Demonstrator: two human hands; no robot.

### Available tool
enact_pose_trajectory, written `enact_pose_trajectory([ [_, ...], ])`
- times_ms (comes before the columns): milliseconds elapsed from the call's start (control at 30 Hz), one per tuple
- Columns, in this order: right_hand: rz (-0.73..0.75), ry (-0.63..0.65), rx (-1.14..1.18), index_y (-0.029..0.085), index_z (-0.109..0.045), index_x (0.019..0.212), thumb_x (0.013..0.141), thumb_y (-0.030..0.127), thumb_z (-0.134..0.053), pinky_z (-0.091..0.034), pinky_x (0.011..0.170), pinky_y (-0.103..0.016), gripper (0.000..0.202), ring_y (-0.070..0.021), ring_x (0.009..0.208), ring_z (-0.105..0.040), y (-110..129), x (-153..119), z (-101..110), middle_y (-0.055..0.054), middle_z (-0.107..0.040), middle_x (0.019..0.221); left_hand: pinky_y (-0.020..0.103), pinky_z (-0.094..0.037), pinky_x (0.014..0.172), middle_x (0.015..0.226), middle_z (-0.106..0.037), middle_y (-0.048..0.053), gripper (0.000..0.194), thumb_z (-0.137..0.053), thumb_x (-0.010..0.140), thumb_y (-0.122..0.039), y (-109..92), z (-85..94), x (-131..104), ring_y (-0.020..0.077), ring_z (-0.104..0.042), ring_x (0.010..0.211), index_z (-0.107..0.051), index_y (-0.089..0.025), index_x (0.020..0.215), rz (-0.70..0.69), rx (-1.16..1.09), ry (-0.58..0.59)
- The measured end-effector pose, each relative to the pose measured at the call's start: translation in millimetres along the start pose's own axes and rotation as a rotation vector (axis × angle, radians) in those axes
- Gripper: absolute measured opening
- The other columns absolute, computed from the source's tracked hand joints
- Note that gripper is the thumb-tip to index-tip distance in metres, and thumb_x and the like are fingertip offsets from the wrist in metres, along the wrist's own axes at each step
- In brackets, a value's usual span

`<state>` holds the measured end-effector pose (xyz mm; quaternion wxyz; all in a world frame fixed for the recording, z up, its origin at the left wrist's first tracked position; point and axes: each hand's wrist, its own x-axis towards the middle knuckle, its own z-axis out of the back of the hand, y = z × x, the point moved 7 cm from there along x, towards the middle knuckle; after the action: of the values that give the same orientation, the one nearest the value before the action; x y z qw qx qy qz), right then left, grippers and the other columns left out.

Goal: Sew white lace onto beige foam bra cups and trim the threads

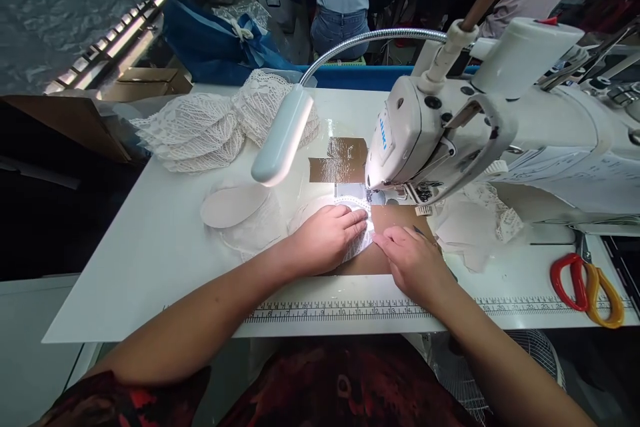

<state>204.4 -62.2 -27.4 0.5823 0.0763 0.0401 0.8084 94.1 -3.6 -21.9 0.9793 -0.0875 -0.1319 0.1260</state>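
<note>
A white lace-edged fabric piece (pixel 361 248) lies under the sewing machine's needle area, on brown tape covering the table. My left hand (pixel 327 237) rests on it with fingers stretched out and lying flat, just left of the presser foot. At the piece's right edge, my right hand (pixel 415 263) pinches the fabric between thumb and forefinger. A thin dark tool, partly hidden, shows beneath the right hand; its kind I cannot make out. The white sewing machine (pixel 400 127) stands directly beyond both hands, its needle area lit.
Stacked white lace pieces (pixel 193 130) lie at the back left, with pale oval pads (pixel 235 207) nearer. More cut pieces (pixel 467 220) sit right of the needle. Scissors (pixel 587 287) lie at the right edge. A lamp (pixel 283 137) hangs over the table. Other people work beyond.
</note>
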Motion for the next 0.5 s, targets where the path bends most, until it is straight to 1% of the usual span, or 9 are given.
enact_pose_trajectory([
  [133, 0.002, 0.039, -0.002, 0.017, -0.067, 0.107, 0.078, -0.002, -0.045, -0.033, 0.067, -0.031, 0.041, -0.0190, 0.074, -0.047, -2.2, 3.4, 0.6, -0.005, -0.062, 0.084, 0.040, -0.051, 0.081, 0.134, -0.058, 0.017, 0.042, -0.047, 0.087, -0.014, 4.5, 1.7, 3.0, 0.0255, -0.057, 0.097, -0.060, -0.007, 0.126, -0.001, -0.002, 0.043],
  [267, 0.030, 0.084, -0.004, 0.016, -0.066, 0.107, 0.080, 0.000, -0.045, -0.035, 0.067, -0.030, 0.038, -0.0195, 0.077, -0.051, -4.8, 13.2, 1.1, -0.007, -0.063, 0.087, 0.040, -0.049, 0.083, 0.136, -0.056, 0.016, 0.045, -0.049, 0.085, -0.014, 13.6, 0.3, 7.9, 0.0259, -0.056, 0.099, -0.058, -0.007, 0.129, -0.019, 0.019, 0.100],
  [433, -0.038, 0.179, -0.035, 0.017, -0.066, 0.112, 0.080, 0.002, -0.047, -0.032, 0.059, -0.030, 0.041, -0.0189, 0.074, -0.053, -11.8, 29.1, 0.8, -0.007, -0.062, 0.087, 0.040, -0.047, 0.085, 0.138, -0.055, 0.014, 0.045, -0.048, 0.087, -0.015, 29.2, 1.0, 15.5, 0.0261, -0.055, 0.100, -0.057, -0.009, 0.131, -0.022, 0.057, 0.125],
  [500, -0.074, 0.183, -0.043, 0.017, -0.065, 0.115, 0.081, 0.002, -0.047, -0.031, 0.058, -0.030, 0.042, -0.0190, 0.075, -0.054, -13.7, 33.3, 0.5, -0.008, -0.064, 0.091, 0.040, -0.047, 0.086, 0.138, -0.055, 0.014, 0.043, -0.047, 0.089, -0.016, 34.8, 1.8, 18.8, 0.0255, -0.055, 0.099, -0.057, -0.009, 0.130, -0.033, 0.065, 0.124],
])
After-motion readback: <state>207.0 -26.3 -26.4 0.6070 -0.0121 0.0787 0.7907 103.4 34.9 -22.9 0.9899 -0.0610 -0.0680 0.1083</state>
